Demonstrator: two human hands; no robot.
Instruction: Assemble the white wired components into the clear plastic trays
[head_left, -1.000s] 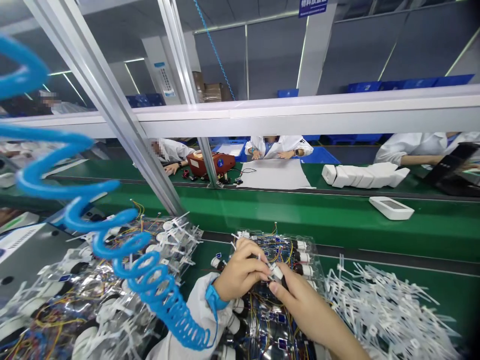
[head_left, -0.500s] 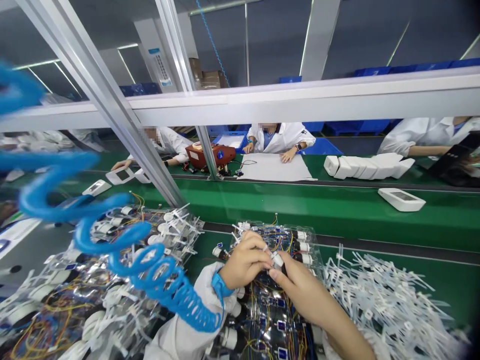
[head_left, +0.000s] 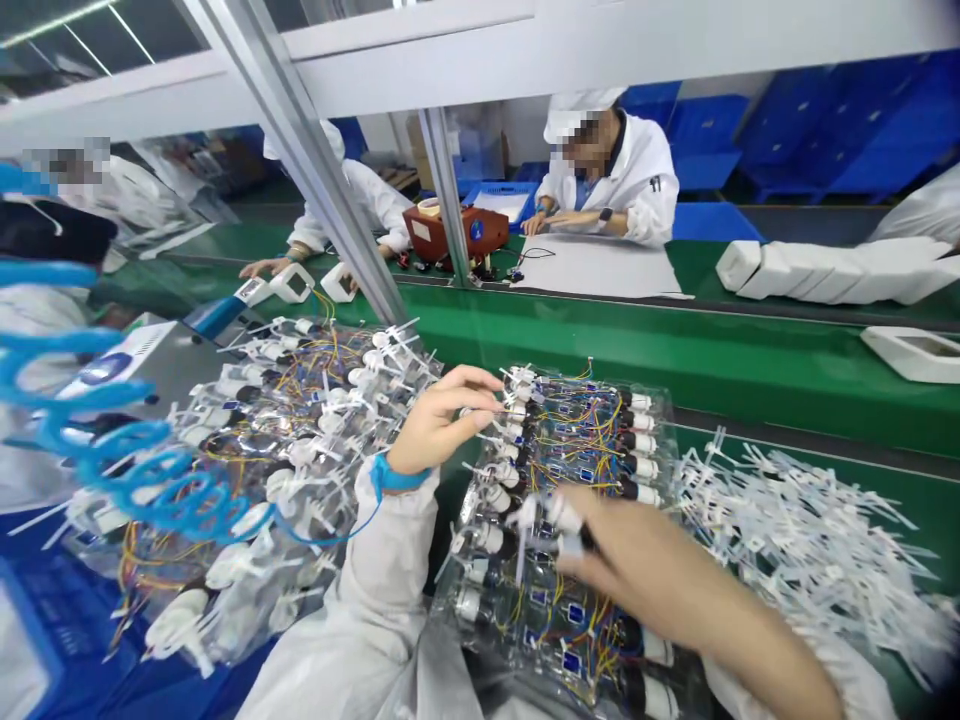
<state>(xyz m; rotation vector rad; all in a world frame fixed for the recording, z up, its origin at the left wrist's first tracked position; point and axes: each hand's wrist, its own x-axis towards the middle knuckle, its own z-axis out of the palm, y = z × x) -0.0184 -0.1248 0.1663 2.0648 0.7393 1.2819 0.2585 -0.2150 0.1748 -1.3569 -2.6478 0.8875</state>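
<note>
My left hand, with a blue strap round its wrist, has its fingers stretched out beside white-capped parts at the far left corner of a clear plastic tray. My right hand, smeared by motion, grips a small white-capped cylindrical part above the tray; a white cable tie shows at its end. Rows of similar black and white parts with coloured wires fill the tray. Many along its left side carry cable ties. My right fingertips are partly blurred.
Loose white cable ties lie heaped at the right. More wired parts are piled at the left, under a coiled blue cord. A metal post rises before the green conveyor. Co-workers sit opposite, near white housings.
My hands, together over the tray, have come apart. The left has moved up and left and opened; the right has moved slightly down with the white-capped part. The camera view has tilted down.
</note>
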